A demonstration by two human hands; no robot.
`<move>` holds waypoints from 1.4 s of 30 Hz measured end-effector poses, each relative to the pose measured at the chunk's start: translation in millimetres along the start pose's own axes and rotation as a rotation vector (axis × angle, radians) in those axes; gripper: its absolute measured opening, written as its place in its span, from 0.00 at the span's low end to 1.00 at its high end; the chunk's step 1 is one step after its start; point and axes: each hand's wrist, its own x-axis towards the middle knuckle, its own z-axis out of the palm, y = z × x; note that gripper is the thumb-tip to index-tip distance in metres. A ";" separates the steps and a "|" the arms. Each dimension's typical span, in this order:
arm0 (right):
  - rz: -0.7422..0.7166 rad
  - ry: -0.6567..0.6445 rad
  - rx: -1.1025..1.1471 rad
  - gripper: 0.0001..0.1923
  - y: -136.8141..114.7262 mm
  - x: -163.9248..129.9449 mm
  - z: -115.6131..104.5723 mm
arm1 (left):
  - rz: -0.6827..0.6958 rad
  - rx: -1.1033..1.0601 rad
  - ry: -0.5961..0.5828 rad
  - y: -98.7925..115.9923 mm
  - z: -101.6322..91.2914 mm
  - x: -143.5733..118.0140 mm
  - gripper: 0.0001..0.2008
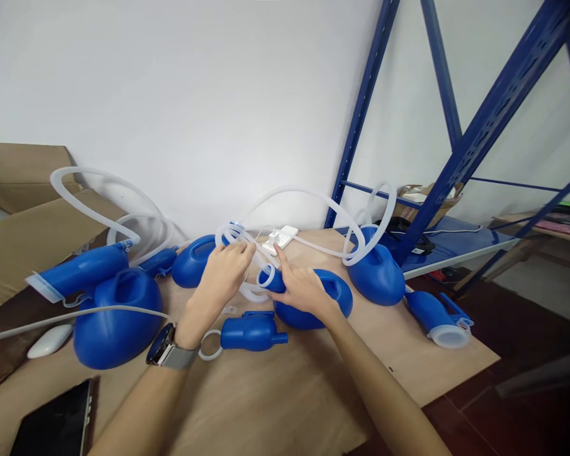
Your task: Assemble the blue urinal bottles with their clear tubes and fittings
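The blue bottle lies toward the tabletop's back edge, its body beneath and beside the right hand, which holds its neck. The left hand curls narrow by the translucent tube; whether it grips cannot be told.

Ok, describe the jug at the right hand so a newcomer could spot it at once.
Start at the wooden table below the white wall. Near its middle, look behind and right of the small blue bottle-shaped piece. The round blue jug there is the only one with the right hand at its neck.
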 end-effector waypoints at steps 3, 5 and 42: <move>0.021 0.006 0.034 0.54 -0.9 -0.5 -1.3 | 0.086 -0.115 -0.182 11.3 -7.8 1.8 0.13; 0.036 0.006 0.050 0.52 0.2 -0.8 -1.9 | 0.084 -0.235 -0.175 14.8 -11.0 2.0 0.14; 0.077 0.025 0.137 0.25 30.8 -14.6 -5.4 | -0.015 -0.736 -0.179 66.8 -11.5 2.8 0.12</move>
